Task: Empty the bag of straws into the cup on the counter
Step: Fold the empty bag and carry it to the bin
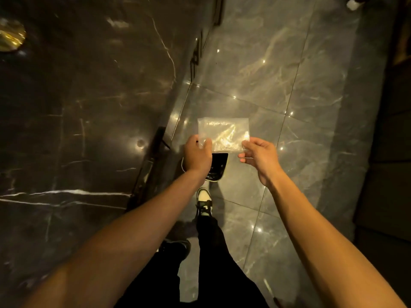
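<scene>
A clear plastic bag (223,134) is held up at chest reach over the floor, pinched at both near corners. The left hand (196,155) is closed on the bag's near left corner, thumb laid over the film; the right hand (259,157) nips the near right corner between thumb and forefinger, the other fingers loosely curled. The bag's long axis is carried crosswise, hand to hand, with its far edge pointing away from the body. Pale glints can be made out inside, but straws as such cannot be told apart.

No cup is seen in this view, so its bearing from the bag cannot be given. The dark marble bench (77,107) lies to the left of the bag, so the left hand is judged the nearer one to it. A round gold fitting (10,35) is set into the bench, well away from the bag at its far left. The floor (266,74) below and right of the bag is glossy grey marble tile, spotted with lamp reflections. A black-and-white shoe (204,202) is planted on the floor nearer the body than the bag.
</scene>
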